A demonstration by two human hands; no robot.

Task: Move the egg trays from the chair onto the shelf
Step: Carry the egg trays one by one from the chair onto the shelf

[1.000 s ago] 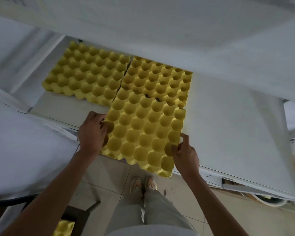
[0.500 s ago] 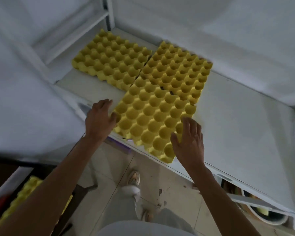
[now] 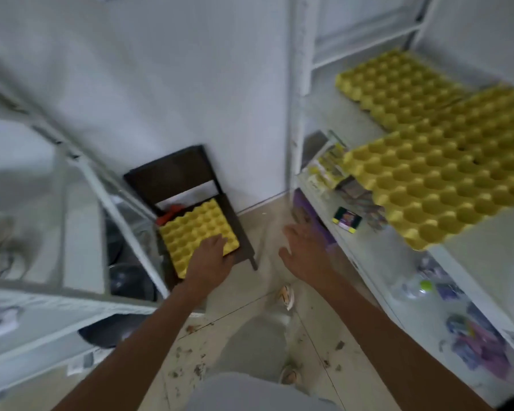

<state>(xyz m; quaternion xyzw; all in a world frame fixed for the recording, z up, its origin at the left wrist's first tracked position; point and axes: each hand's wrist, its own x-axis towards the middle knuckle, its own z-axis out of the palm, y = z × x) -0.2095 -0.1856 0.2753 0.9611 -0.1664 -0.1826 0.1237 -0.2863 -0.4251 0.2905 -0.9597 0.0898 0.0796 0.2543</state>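
Observation:
A yellow egg tray (image 3: 196,229) lies on the seat of a dark chair (image 3: 172,173) against the wall, left of centre. My left hand (image 3: 211,259) reaches down over the tray's near corner with its fingers laid on it; no grip shows. My right hand (image 3: 306,250) hovers open above the floor, right of the chair, holding nothing. On the white shelf (image 3: 330,114) at the right lie three yellow trays: a front one (image 3: 439,185) overhanging the edge, and two behind it (image 3: 398,84) (image 3: 493,108).
A white metal rack (image 3: 116,209) stands close on the chair's left, with dark pots (image 3: 128,280) beneath. A red object (image 3: 169,215) lies behind the chair's tray. The lower right shelf holds a small box (image 3: 347,220), a plastic bottle (image 3: 413,287) and packets. Debris litters the floor.
Both hands have let go of the front tray on the shelf. I have turned left and down to the chair, and my left hand now reaches onto the tray there.

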